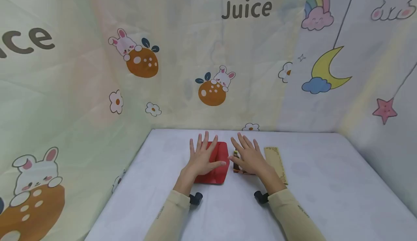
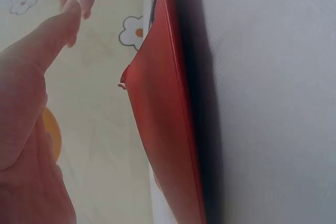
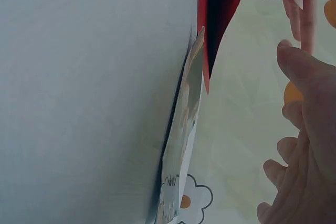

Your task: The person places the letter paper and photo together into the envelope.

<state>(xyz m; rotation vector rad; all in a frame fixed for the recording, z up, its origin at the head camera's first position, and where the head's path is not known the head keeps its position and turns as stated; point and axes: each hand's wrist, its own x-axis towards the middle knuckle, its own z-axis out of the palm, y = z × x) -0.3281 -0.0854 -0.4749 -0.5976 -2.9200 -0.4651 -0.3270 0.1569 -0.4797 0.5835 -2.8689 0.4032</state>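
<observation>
Head view: both hands palm-down, fingers spread and straight, nothing gripped. Left hand [image 1: 202, 161] is over the red folder [image 1: 220, 173], hiding its left part. Right hand [image 1: 250, 158] is over a small printed card [image 1: 236, 165], covering most of it. Beige strip with a patterned border [image 1: 274, 159] lies just right of that. All on the white worktop [image 1: 228, 212].

Wrist views add what head can't: left wrist shows a gap between hand and folder, plus the folder's raised peak in profile. Right wrist also shows clearance under the hand, and a dark opening between red flaps. Can't tell which pale piece is nearest there.
</observation>
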